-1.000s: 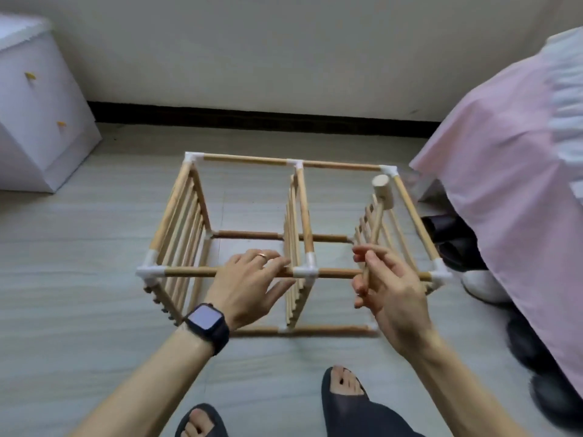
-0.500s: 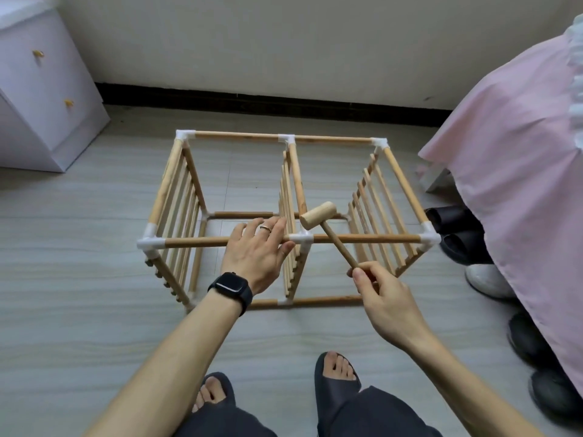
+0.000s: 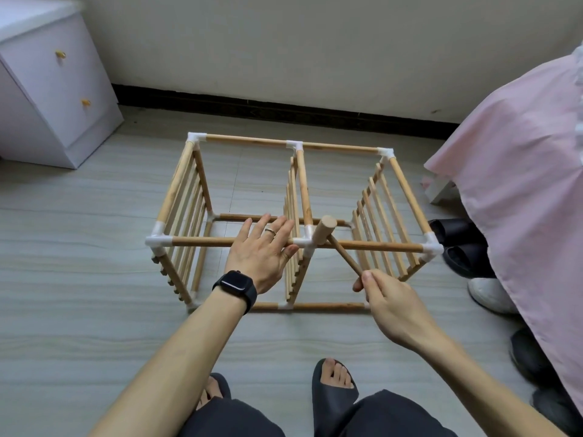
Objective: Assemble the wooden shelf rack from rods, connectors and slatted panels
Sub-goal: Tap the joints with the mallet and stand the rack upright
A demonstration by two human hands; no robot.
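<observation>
Two gold knobs mark the drawers of a white cabinet (image 3: 56, 99) at the far left, which stands on the pale striped floor (image 3: 79, 310) against the wall. To its right, in the middle of the floor, stands the wooden rack (image 3: 252, 141): a box frame of rods joined by white connectors, with three slatted panels upright inside it. The left panel (image 3: 186, 216) closes the left end, the middle panel (image 3: 291, 197) splits the frame into two bays, and the right panel (image 3: 410, 200) closes the right end. The near top rod (image 3: 202, 242) runs from corner to corner through a white middle connector (image 3: 303, 242).

The left hand (image 3: 265, 253) lies palm down on that rod, just left of the middle connector, with its fingers straight and spread. A ring sits on one finger and a black watch (image 3: 236, 287) on the wrist.

Just right of the connector, over the rod, is the round head of a wooden mallet (image 3: 323, 231); whether it touches the connector cannot be told. Its thin handle slants down to the near right, where the right hand (image 3: 388, 298) grips its end, fingers and thumb curled round it.

At the near edge, two feet in dark slippers (image 3: 334, 395) rest on the floor. At the far right a pink bed cover (image 3: 520, 168) hangs down, with black and white shoes (image 3: 487, 294) on the floor beside it.
</observation>
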